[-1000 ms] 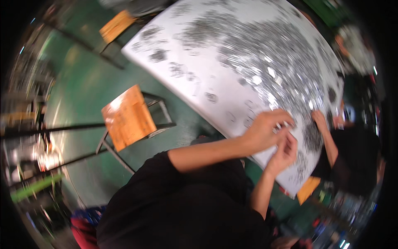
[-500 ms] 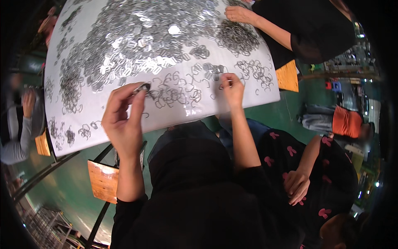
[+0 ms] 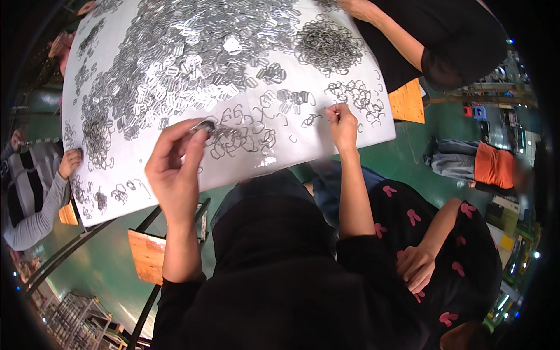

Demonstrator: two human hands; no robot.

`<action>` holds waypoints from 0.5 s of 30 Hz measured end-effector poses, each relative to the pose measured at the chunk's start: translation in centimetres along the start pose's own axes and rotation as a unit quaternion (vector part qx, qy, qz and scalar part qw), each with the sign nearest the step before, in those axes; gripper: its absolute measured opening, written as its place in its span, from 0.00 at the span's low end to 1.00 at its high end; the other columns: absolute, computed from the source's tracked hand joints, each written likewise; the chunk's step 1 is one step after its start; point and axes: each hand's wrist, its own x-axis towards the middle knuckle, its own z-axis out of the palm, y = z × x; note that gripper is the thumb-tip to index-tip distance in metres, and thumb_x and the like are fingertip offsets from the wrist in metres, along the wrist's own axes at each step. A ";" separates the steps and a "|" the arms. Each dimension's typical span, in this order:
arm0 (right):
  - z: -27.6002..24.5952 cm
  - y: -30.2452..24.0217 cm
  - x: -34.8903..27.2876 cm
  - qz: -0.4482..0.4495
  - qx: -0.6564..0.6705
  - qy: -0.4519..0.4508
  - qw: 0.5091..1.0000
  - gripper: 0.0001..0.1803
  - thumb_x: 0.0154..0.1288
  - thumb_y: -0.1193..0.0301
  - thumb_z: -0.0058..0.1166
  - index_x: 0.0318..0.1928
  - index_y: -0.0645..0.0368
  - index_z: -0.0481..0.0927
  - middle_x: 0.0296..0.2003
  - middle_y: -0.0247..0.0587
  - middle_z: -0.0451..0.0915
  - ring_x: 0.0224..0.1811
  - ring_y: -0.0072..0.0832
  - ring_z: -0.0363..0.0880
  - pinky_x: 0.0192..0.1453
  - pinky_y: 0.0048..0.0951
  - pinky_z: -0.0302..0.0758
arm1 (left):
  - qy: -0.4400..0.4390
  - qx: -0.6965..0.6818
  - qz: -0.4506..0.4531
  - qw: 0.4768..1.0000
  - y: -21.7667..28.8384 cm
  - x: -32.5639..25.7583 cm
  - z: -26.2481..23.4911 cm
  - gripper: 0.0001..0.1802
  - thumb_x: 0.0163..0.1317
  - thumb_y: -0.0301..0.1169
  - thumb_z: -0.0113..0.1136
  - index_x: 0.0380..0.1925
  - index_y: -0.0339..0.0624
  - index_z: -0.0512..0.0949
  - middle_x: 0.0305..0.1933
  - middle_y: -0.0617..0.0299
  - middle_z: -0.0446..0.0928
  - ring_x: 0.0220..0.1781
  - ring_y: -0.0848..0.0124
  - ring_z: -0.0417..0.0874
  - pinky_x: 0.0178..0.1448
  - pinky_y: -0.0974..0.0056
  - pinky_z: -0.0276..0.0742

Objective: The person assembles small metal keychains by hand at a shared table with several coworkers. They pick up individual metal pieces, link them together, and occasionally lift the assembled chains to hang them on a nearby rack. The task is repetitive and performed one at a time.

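Left hand (image 3: 175, 169): raised, a few metal clips (image 3: 203, 125) pinched at fingertips above the white table (image 3: 326, 154). Right hand (image 3: 343, 125): fingertips pressed on a loose clip (image 3: 311, 120) among scattered ones.

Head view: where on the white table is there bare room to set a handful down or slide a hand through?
Bare white table runs along the near edge, between the left hand and the right hand. Another free strip lies right of the loose wire hooks, toward the corner. The far half is crowded with the flat metal clips and a tangled hook pile.
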 end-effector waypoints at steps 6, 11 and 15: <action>-3.5 -13.5 -8.5 -0.097 0.509 -0.130 0.846 0.07 0.61 0.82 0.57 0.39 0.66 0.74 0.29 0.41 0.80 0.30 0.23 0.81 0.33 0.21 0.77 | -0.033 -0.038 -0.004 0.999 -0.7 0.0 1.9 0.10 0.58 0.16 0.60 0.40 0.32 0.78 0.36 0.61 0.79 0.38 0.79 0.79 0.42 0.75 0.75; -4.1 -18.3 -10.8 -0.104 0.564 -0.116 0.811 0.09 0.60 0.86 0.55 0.39 0.67 0.71 0.32 0.43 0.80 0.34 0.27 0.83 0.37 0.23 0.80 | -0.060 -0.003 0.019 0.998 -0.1 -0.6 2.5 0.09 0.57 0.16 0.61 0.38 0.33 0.76 0.37 0.61 0.79 0.39 0.78 0.80 0.44 0.75 0.74; -3.4 -18.6 -11.0 -0.118 0.571 -0.087 0.808 0.09 0.60 0.87 0.54 0.38 0.67 0.71 0.33 0.43 0.79 0.35 0.28 0.83 0.38 0.24 0.80 | -0.050 0.066 0.055 0.995 -0.1 -0.9 3.1 0.08 0.54 0.19 0.65 0.34 0.34 0.79 0.33 0.62 0.82 0.31 0.77 0.81 0.37 0.72 0.77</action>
